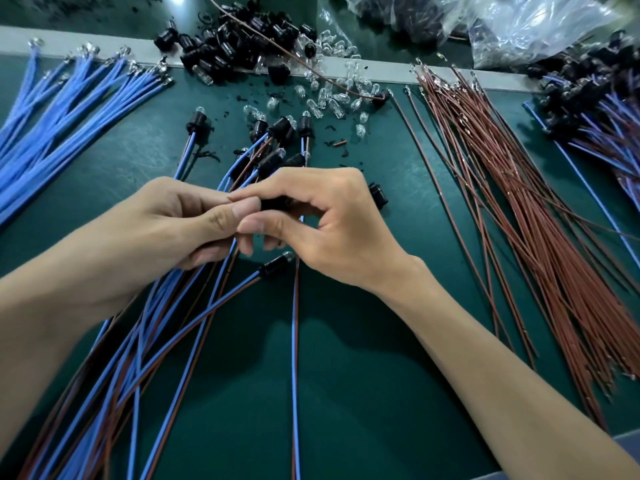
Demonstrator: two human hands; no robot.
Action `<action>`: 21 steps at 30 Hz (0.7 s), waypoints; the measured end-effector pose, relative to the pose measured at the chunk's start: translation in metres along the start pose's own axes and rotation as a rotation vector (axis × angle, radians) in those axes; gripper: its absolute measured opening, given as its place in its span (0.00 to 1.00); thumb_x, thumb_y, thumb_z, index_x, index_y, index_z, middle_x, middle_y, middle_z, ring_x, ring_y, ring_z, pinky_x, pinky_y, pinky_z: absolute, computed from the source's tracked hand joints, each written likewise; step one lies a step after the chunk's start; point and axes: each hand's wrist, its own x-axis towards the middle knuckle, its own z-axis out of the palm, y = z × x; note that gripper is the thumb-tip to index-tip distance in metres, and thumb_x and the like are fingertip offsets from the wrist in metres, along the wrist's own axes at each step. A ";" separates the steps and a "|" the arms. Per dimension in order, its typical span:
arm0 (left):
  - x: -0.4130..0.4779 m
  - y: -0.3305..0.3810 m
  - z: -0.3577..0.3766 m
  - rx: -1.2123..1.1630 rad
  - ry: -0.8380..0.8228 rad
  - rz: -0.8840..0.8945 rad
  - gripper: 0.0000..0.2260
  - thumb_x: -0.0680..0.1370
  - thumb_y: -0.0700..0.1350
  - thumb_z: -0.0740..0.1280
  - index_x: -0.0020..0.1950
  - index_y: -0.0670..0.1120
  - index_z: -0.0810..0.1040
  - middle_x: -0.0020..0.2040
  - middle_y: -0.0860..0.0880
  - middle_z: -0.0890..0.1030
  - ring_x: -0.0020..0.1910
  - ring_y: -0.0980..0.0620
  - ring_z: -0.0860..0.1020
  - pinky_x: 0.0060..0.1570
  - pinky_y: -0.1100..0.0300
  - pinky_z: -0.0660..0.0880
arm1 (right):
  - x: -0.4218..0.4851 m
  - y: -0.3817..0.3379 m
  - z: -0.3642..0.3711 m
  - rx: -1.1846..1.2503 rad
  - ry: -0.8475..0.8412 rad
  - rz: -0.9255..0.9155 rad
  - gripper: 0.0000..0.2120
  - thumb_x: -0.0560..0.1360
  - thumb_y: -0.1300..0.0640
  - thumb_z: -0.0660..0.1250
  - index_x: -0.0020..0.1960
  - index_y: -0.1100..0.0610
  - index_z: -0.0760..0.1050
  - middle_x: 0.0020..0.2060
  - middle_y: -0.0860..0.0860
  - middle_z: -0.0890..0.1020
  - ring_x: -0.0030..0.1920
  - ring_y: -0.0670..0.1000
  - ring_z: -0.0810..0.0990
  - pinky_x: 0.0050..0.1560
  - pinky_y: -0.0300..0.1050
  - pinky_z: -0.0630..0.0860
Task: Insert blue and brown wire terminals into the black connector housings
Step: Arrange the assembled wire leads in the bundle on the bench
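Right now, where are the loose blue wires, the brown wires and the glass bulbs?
loose blue wires (74,105): head view, middle of the bundle.
brown wires (500,202): head view, middle of the pile.
glass bulbs (337,98): head view, middle of the scatter.

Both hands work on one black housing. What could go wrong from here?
1. The black connector housing is mostly hidden between the left hand and right hand, so a half-seated terminal might go unnoticed.
2. The left hand holds wires that lie among the finished wire pairs; pulling could tangle them.
3. A loose housing lies beside the right hand and could be knocked away.
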 end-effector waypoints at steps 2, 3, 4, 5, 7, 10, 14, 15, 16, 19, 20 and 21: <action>0.001 0.001 -0.001 0.009 0.003 -0.011 0.24 0.67 0.70 0.67 0.34 0.49 0.81 0.21 0.52 0.66 0.22 0.61 0.61 0.22 0.72 0.58 | 0.000 -0.001 -0.001 0.061 0.026 0.036 0.06 0.71 0.68 0.71 0.47 0.68 0.80 0.35 0.55 0.82 0.32 0.51 0.82 0.34 0.46 0.80; 0.001 0.001 -0.001 0.011 -0.002 -0.005 0.24 0.68 0.69 0.67 0.33 0.48 0.81 0.21 0.52 0.65 0.22 0.61 0.61 0.22 0.72 0.58 | 0.000 -0.001 -0.002 0.083 0.042 0.056 0.05 0.71 0.67 0.72 0.47 0.66 0.80 0.35 0.54 0.82 0.31 0.50 0.81 0.33 0.44 0.80; 0.001 0.002 -0.001 0.010 -0.008 0.003 0.24 0.69 0.68 0.67 0.32 0.48 0.80 0.22 0.53 0.65 0.22 0.61 0.61 0.23 0.73 0.58 | 0.000 -0.002 -0.002 0.102 0.056 0.074 0.06 0.71 0.67 0.72 0.47 0.64 0.80 0.35 0.54 0.82 0.30 0.48 0.81 0.33 0.41 0.79; 0.001 0.004 0.000 0.004 -0.014 0.014 0.23 0.70 0.67 0.66 0.32 0.47 0.79 0.22 0.54 0.65 0.22 0.62 0.61 0.23 0.74 0.58 | 0.000 -0.003 -0.002 0.123 0.066 0.090 0.06 0.71 0.66 0.72 0.47 0.61 0.79 0.35 0.54 0.82 0.29 0.47 0.80 0.33 0.39 0.78; 0.000 0.006 0.001 -0.008 -0.022 0.025 0.21 0.72 0.63 0.65 0.31 0.47 0.77 0.21 0.55 0.65 0.21 0.62 0.60 0.23 0.75 0.58 | -0.001 -0.003 -0.001 0.160 0.081 0.106 0.07 0.71 0.66 0.72 0.47 0.58 0.78 0.35 0.52 0.82 0.29 0.45 0.79 0.32 0.36 0.77; -0.001 0.006 0.003 -0.021 -0.016 0.012 0.19 0.73 0.59 0.63 0.29 0.46 0.75 0.19 0.55 0.64 0.21 0.62 0.59 0.22 0.74 0.56 | -0.001 -0.003 0.001 0.168 0.084 0.119 0.08 0.71 0.66 0.71 0.46 0.55 0.76 0.35 0.48 0.80 0.29 0.41 0.78 0.33 0.34 0.75; -0.001 0.005 0.002 -0.025 0.023 -0.034 0.19 0.72 0.57 0.62 0.28 0.46 0.74 0.18 0.53 0.63 0.21 0.62 0.58 0.21 0.74 0.56 | -0.001 -0.001 0.002 0.173 0.080 0.169 0.05 0.72 0.65 0.70 0.45 0.57 0.77 0.34 0.44 0.79 0.31 0.39 0.77 0.36 0.31 0.72; 0.000 0.005 0.002 -0.032 0.026 -0.042 0.18 0.72 0.57 0.62 0.28 0.47 0.74 0.19 0.54 0.63 0.21 0.62 0.58 0.21 0.75 0.57 | 0.000 0.000 0.001 0.184 0.083 0.194 0.04 0.72 0.64 0.70 0.44 0.58 0.77 0.34 0.44 0.79 0.31 0.40 0.77 0.35 0.33 0.72; 0.000 0.004 0.001 -0.038 0.025 -0.050 0.18 0.72 0.57 0.62 0.28 0.47 0.74 0.19 0.54 0.63 0.21 0.62 0.58 0.21 0.75 0.57 | 0.000 0.001 0.000 0.198 0.087 0.216 0.03 0.72 0.63 0.70 0.44 0.57 0.77 0.33 0.44 0.79 0.31 0.41 0.77 0.34 0.34 0.72; 0.001 0.001 -0.005 -0.046 0.013 -0.080 0.19 0.72 0.60 0.64 0.28 0.47 0.74 0.19 0.53 0.62 0.20 0.62 0.57 0.20 0.74 0.58 | 0.002 0.002 0.000 0.253 0.091 0.249 0.04 0.73 0.65 0.69 0.44 0.57 0.77 0.33 0.47 0.80 0.32 0.43 0.78 0.33 0.35 0.73; 0.001 0.001 -0.006 -0.050 0.013 -0.090 0.21 0.70 0.63 0.66 0.28 0.48 0.75 0.18 0.53 0.61 0.20 0.61 0.58 0.20 0.73 0.58 | 0.003 0.002 0.001 0.271 0.090 0.254 0.04 0.73 0.65 0.69 0.44 0.57 0.77 0.34 0.48 0.80 0.32 0.42 0.78 0.33 0.35 0.73; 0.001 0.001 -0.007 -0.051 0.022 -0.097 0.22 0.69 0.66 0.67 0.29 0.48 0.75 0.19 0.53 0.61 0.20 0.61 0.58 0.20 0.72 0.58 | 0.003 0.001 0.002 0.288 0.096 0.261 0.05 0.73 0.66 0.69 0.44 0.57 0.77 0.34 0.48 0.80 0.32 0.41 0.78 0.33 0.35 0.73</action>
